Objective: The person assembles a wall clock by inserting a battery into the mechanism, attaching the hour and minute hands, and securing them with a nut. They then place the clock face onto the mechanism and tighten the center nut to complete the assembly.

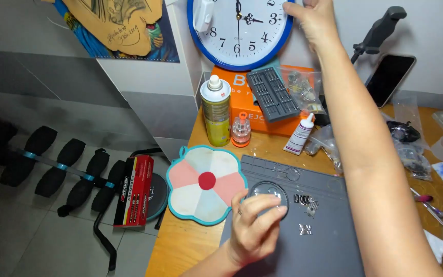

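A round wall clock (pixel 239 32) with a blue rim and white face stands at the back, leaning on the wall above an orange box (pixel 242 97). My right hand (pixel 311 18) reaches up and grips its right rim. My left hand (pixel 255 225) rests over a grey work mat (pixel 329 241), fingers closed on the edge of a clear round disc (pixel 268 194) lying there. Small metal parts (pixel 306 202) sit on the mat just right of the disc, with another small cluster (pixel 305 229) below.
On the wooden table: a yellow spray can (pixel 216 110), a small orange-capped bottle (pixel 241 131), a white tube (pixel 300 134), a grey bit case (pixel 273 92), a flower-shaped pad (pixel 206 183), a dark phone (pixel 389 78) on a stand and plastic bags (pixel 411 149). Exercise gear (pixel 57 169) lies on the floor left.
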